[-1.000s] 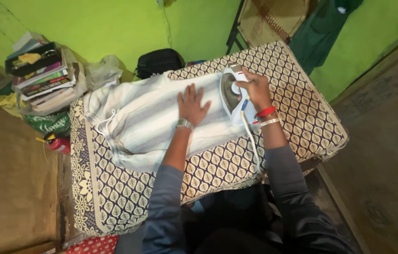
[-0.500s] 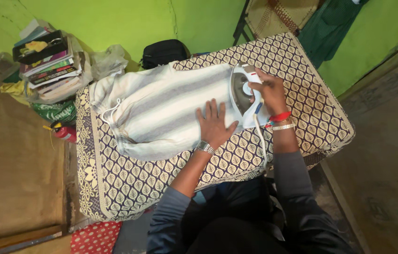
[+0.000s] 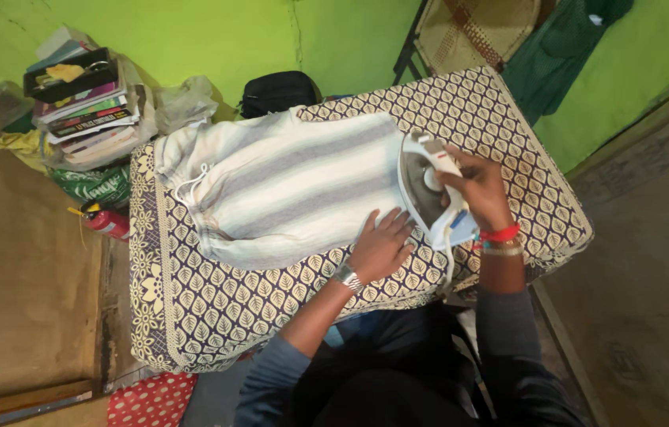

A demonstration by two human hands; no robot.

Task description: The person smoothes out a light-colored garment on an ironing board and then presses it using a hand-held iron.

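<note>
Status. The right hand [image 3: 483, 188] has its fingers wrapped fully around the handle of the white electric iron with dark soleplate [image 3: 429, 190]. The iron is tipped onto its side edge, soleplate facing the left hand, at the near end of the grey-and-white striped cloth garment [image 3: 287, 186]. The left hand [image 3: 382, 247] lies flat, fingers spread and gripping nothing, pressed on the garment edge just beside the soleplate.

Progress. The garment lies spread lengthwise across the desk, which is covered by a cream cloth with dark leaf-lattice print [image 3: 208, 300]. The striped panel beyond the left fingers looks mostly smooth. The far end, with its drawstring and bunched folds, looks creased. Judged from this, the broad panel is largely pressed and the far end remains.

Packages and labels. Well beyond the fingers, past the far end of the desk:
- a stack of books with multicoloured spines [image 3: 89, 119], topped by a black tray;
- a crumpled clear plastic bag [image 3: 184, 101];
- a green printed bag [image 3: 89, 186] below the stack, lettering too small to tell;
- a red cylinder [image 3: 106, 221] on the floor.

A black bag [image 3: 277, 91] sits against the green wall [image 3: 192, 32].
</note>
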